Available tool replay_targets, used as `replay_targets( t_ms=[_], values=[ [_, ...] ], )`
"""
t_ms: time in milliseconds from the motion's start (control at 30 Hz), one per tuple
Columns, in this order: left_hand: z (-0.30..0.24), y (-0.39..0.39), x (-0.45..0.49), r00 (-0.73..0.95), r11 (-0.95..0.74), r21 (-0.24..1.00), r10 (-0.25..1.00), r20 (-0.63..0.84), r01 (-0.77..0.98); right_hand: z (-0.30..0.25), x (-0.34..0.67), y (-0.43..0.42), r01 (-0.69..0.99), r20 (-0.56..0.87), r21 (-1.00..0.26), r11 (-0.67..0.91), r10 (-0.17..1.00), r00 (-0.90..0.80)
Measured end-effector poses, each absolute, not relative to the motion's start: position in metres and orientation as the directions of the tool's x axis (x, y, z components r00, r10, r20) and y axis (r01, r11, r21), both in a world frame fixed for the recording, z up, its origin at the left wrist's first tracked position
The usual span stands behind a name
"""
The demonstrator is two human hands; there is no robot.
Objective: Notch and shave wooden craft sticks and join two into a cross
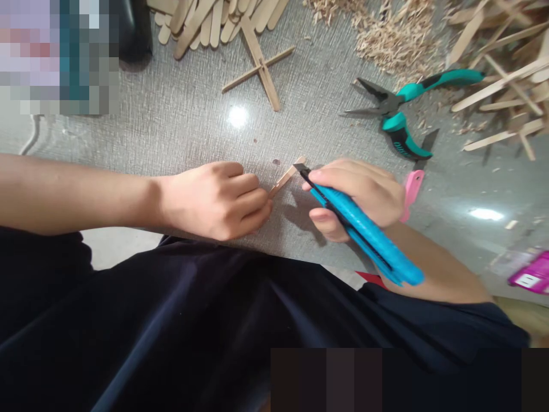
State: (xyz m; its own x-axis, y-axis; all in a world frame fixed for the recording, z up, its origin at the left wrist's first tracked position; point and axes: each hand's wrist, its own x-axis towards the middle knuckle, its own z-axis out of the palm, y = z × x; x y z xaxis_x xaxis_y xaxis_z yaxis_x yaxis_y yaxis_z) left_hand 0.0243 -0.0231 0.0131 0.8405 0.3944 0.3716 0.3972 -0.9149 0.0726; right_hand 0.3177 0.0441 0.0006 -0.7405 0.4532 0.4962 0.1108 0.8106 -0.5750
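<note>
My left hand [214,197] is closed around one end of a short wooden craft stick [288,176], which points up and right over the grey floor. My right hand [364,191] grips a blue utility knife [364,232]. Its dark blade tip rests at the far end of the stick. The knife's handle runs down and right over my forearm. Both hands hover just above my dark-clothed lap.
Teal-handled pliers [401,106] lie open on the floor to the upper right, with a pink-handled tool [412,189] behind my right hand. A glued wooden cross [259,63], a pile of sticks [214,20], wood shavings [394,34] and stick frames [501,74] lie beyond. A pink packet [529,274] lies at right.
</note>
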Motion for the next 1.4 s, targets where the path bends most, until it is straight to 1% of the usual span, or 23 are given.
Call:
replay_targets(
  t_ms=[67,100,233,300,400,467,567,600,633,667,733,800,900,967,1033,1133,1200,1300,1400],
  values=[
    [0.01,-0.021,0.024,0.843,-0.901,0.142,0.434,0.317,0.41,0.006,0.318,0.041,0.13,0.438,-0.647,0.752,0.505,-0.744],
    [0.008,-0.02,0.023,0.837,-0.886,0.192,0.461,0.294,0.421,0.008,0.318,0.04,0.14,0.421,-0.656,0.742,0.513,-0.748],
    [0.002,-0.019,0.02,0.771,-0.796,0.404,0.575,0.274,0.45,0.009,0.316,0.034,0.181,0.372,-0.628,0.757,0.496,-0.785],
    [0.001,-0.018,0.019,0.751,-0.772,0.442,0.601,0.274,0.457,0.007,0.316,0.034,0.183,0.365,-0.612,0.769,0.48,-0.797],
    [0.001,-0.015,0.017,0.782,-0.79,0.382,0.582,0.223,0.479,0.004,0.317,0.036,0.147,0.412,-0.577,0.804,0.441,-0.798],
    [0.002,-0.013,0.017,0.808,-0.819,0.315,0.552,0.207,0.479,0.005,0.319,0.037,0.135,0.393,-0.58,0.803,0.421,-0.818],
    [0.004,-0.011,0.017,0.826,-0.834,0.276,0.533,0.182,0.477,0.01,0.321,0.039,0.185,0.234,-0.663,0.725,0.435,-0.87],
    [0.005,-0.01,0.017,0.83,-0.834,0.276,0.531,0.17,0.477,0.012,0.322,0.039,0.206,0.189,-0.674,0.709,0.435,-0.88],
    [0.005,-0.01,0.017,0.834,-0.834,0.279,0.528,0.159,0.476,0.014,0.322,0.04,0.215,0.174,-0.665,0.715,0.429,-0.887],
    [0.006,-0.009,0.017,0.837,-0.836,0.279,0.525,0.154,0.473,0.016,0.321,0.041,0.214,0.18,-0.641,0.737,0.416,-0.891],
    [0.007,-0.008,0.017,0.84,-0.843,0.277,0.515,0.173,0.46,0.018,0.32,0.043,0.175,0.242,-0.585,0.792,0.377,-0.894],
    [0.007,-0.008,0.017,0.841,-0.842,0.281,0.515,0.162,0.461,0.018,0.319,0.045,0.138,0.284,-0.564,0.814,0.349,-0.893],
    [0.008,-0.007,0.017,0.845,-0.837,0.28,0.519,0.132,0.47,0.017,0.319,0.048,0.13,0.285,-0.553,0.823,0.334,-0.898],
    [0.009,-0.007,0.016,0.843,-0.844,0.27,0.513,0.162,0.463,0.015,0.32,0.047,0.134,0.277,-0.535,0.834,0.323,-0.905],
    [0.009,-0.007,0.016,0.837,-0.854,0.256,0.507,0.206,0.454,0.012,0.321,0.047,0.141,0.282,-0.529,0.837,0.33,-0.901],
    [0.01,-0.006,0.017,0.825,-0.862,0.237,0.5,0.262,0.447,0.008,0.322,0.046,0.142,0.327,-0.526,0.839,0.354,-0.876],
    [0.01,-0.005,0.018,0.817,-0.865,0.231,0.498,0.291,0.445,0.009,0.323,0.046,0.137,0.328,-0.526,0.839,0.349,-0.878],
    [0.011,-0.004,0.019,0.811,-0.862,0.237,0.504,0.299,0.448,0.009,0.323,0.046,0.142,0.281,-0.531,0.835,0.332,-0.9],
    [0.012,-0.004,0.02,0.804,-0.858,0.257,0.508,0.308,0.444,0.008,0.324,0.046,0.137,0.323,-0.534,0.835,0.351,-0.879]
  ],
)
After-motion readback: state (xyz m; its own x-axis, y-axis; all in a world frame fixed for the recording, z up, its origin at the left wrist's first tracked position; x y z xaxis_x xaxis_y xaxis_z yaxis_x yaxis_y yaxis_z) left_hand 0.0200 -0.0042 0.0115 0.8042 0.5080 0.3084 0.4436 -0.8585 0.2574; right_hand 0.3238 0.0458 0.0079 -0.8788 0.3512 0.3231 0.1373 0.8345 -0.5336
